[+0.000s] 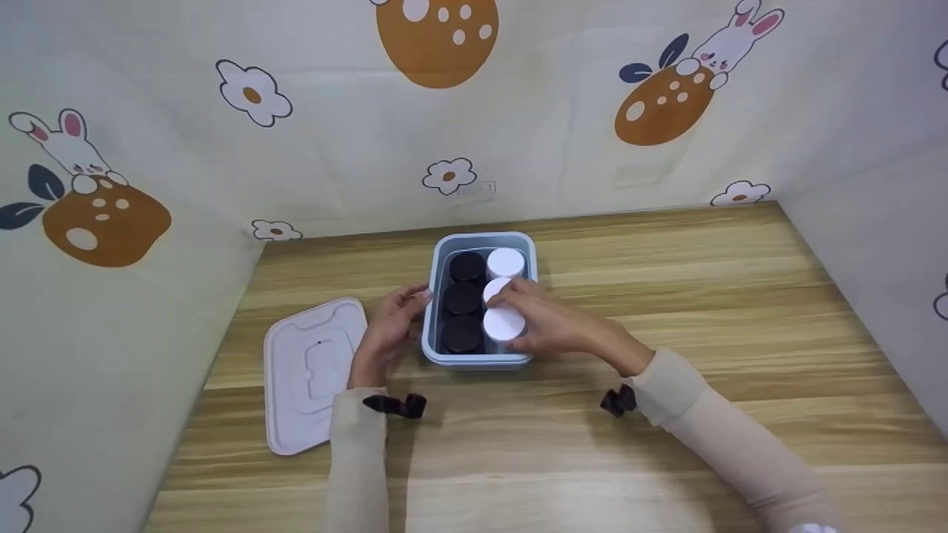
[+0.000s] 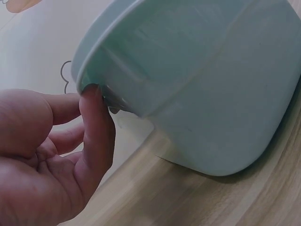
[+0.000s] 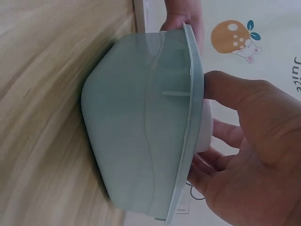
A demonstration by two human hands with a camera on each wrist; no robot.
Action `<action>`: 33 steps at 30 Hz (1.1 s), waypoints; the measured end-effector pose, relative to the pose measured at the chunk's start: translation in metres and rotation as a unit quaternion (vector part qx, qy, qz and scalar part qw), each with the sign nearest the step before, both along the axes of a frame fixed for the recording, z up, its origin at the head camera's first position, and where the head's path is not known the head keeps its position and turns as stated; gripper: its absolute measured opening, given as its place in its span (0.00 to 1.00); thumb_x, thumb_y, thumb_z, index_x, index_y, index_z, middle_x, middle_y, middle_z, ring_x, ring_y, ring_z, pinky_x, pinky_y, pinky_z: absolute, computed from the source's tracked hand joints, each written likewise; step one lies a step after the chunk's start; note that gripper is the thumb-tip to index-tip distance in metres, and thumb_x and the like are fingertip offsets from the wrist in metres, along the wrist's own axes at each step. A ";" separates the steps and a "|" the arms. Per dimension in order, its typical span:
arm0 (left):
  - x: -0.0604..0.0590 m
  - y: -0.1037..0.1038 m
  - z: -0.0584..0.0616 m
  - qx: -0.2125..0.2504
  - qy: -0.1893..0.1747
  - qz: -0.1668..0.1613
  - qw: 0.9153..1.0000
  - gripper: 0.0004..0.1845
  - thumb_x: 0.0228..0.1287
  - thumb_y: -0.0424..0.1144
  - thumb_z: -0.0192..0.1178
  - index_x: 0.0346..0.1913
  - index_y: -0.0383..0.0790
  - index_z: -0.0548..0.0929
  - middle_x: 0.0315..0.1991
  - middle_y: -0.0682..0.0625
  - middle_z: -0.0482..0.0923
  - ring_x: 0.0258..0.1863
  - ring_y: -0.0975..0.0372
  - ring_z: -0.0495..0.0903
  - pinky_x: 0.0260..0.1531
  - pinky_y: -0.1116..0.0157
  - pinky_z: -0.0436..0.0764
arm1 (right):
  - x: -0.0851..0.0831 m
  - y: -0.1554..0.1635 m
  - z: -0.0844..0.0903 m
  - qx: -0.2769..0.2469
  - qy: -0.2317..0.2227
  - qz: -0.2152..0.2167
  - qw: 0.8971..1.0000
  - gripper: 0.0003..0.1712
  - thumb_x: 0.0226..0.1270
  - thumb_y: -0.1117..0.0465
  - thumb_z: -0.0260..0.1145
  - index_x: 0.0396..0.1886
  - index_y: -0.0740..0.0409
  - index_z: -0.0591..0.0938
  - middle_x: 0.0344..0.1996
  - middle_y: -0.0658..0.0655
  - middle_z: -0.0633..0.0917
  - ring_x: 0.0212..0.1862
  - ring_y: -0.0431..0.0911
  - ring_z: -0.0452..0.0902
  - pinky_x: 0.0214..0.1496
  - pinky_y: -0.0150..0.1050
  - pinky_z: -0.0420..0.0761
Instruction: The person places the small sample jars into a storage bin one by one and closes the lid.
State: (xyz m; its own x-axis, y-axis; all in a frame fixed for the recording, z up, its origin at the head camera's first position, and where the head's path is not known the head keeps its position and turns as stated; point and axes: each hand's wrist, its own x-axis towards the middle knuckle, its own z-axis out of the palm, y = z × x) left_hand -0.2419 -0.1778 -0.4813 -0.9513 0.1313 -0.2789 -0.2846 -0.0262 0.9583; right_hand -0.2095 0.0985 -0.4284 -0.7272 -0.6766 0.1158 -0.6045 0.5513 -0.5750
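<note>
A light blue plastic box (image 1: 480,361) stands on the table with two rows of round-capped jars inside. Black caps (image 1: 463,299) fill the left row. Along the right row are white caps, the far one (image 1: 506,263) uncovered by fingers. My right hand (image 1: 552,322) reaches over the right rim and grips the nearest white-capped jar (image 1: 503,324), thumb on the near side, fingers on the far side. That white cap (image 3: 206,129) rises slightly above the rim in the right wrist view. At the left rim, my left hand (image 2: 61,150) holds the box's edge, thumb tip tucked under the lip.
A pale lid (image 1: 307,370) lies flat on the wood-grain table (image 1: 666,296), left of the box and partly behind the left forearm. A patterned sheet (image 1: 541,133) with rabbits and flowers covers the walls behind and on both sides.
</note>
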 end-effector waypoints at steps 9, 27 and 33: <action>0.002 0.000 0.000 -0.002 0.004 0.005 1.000 0.23 0.76 0.37 0.54 0.69 0.34 0.70 0.43 0.50 0.84 0.35 0.64 0.83 0.22 0.68 0.81 | -0.005 -0.007 0.004 0.069 0.047 0.026 0.996 0.32 0.50 0.61 0.79 0.54 0.66 0.77 0.54 0.65 0.78 0.60 0.60 0.71 0.65 0.52 0.72; 0.004 0.008 0.013 -0.092 0.014 0.002 0.996 0.24 0.77 0.42 0.54 0.68 0.34 0.72 0.50 0.40 0.84 0.34 0.64 0.84 0.32 0.67 0.84 | 0.015 -0.005 0.002 -0.123 0.019 0.016 0.992 0.21 0.60 0.66 0.72 0.54 0.63 0.82 0.53 0.60 0.82 0.61 0.53 0.75 0.65 0.50 0.75; 0.006 0.005 0.017 -0.136 0.001 0.015 0.991 0.23 0.78 0.45 0.53 0.65 0.33 0.76 0.36 0.49 0.83 0.29 0.64 0.81 0.30 0.66 0.82 | 0.032 -0.017 -0.006 -0.272 -0.039 -0.021 0.961 0.19 0.67 0.68 0.67 0.57 0.65 0.80 0.54 0.63 0.82 0.58 0.53 0.77 0.58 0.50 0.82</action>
